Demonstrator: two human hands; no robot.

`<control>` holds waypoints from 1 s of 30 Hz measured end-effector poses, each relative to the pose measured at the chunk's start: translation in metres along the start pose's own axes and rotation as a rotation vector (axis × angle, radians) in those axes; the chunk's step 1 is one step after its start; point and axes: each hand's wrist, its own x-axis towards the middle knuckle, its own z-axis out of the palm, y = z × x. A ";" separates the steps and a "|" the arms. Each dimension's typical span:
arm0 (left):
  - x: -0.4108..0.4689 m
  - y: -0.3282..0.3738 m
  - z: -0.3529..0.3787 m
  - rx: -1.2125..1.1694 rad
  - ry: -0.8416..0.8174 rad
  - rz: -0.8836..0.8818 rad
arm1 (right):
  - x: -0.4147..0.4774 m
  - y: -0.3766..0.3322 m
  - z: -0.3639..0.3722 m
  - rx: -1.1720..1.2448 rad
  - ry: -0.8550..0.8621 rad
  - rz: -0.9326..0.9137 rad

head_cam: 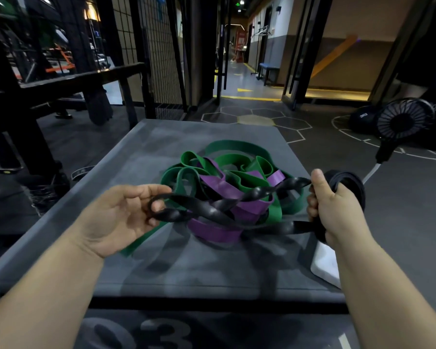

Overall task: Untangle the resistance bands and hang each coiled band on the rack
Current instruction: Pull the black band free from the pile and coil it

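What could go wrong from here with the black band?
The black band is twisted between the left hand and right hand; the twists may get wound in.
It crosses the green band and purple band, so pulling could drag them off the box.

Dim gym, grey platform (161, 260), hexagon-marked floor (269, 117), black fan (404, 119), lit corridor (239, 71)

Purple band (219, 185) partly beneath green band (237, 146)

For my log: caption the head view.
Left hand and right hand hold a twisted black band over a tangled green band and purple band.
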 end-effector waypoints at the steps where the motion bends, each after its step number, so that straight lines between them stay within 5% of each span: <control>1: 0.000 0.000 -0.002 0.037 0.005 0.001 | 0.002 0.001 -0.002 0.001 0.007 0.000; 8: -0.007 0.007 0.009 0.546 0.068 0.054 | 0.006 0.000 -0.008 0.066 0.031 0.019; 12: -0.001 -0.001 0.024 1.043 0.404 0.199 | 0.004 -0.001 -0.008 0.044 0.024 0.003; 16: 0.002 -0.010 0.027 1.212 0.723 0.405 | 0.000 0.001 -0.002 0.008 -0.007 -0.034; 21: 0.004 -0.016 0.028 1.378 0.733 0.440 | 0.003 0.001 0.001 0.056 0.019 0.013; 23: 0.009 -0.022 0.031 1.267 0.689 0.328 | 0.003 0.000 0.002 0.069 0.015 0.018; 25: 0.014 -0.023 0.034 0.799 0.588 0.222 | 0.002 -0.001 0.003 0.093 0.022 0.026; 27: 0.012 -0.017 0.034 0.282 0.402 0.122 | 0.000 -0.004 0.004 0.114 0.040 0.037; 30: -0.003 -0.005 0.024 0.014 0.095 0.036 | -0.004 -0.009 0.003 0.136 0.061 0.037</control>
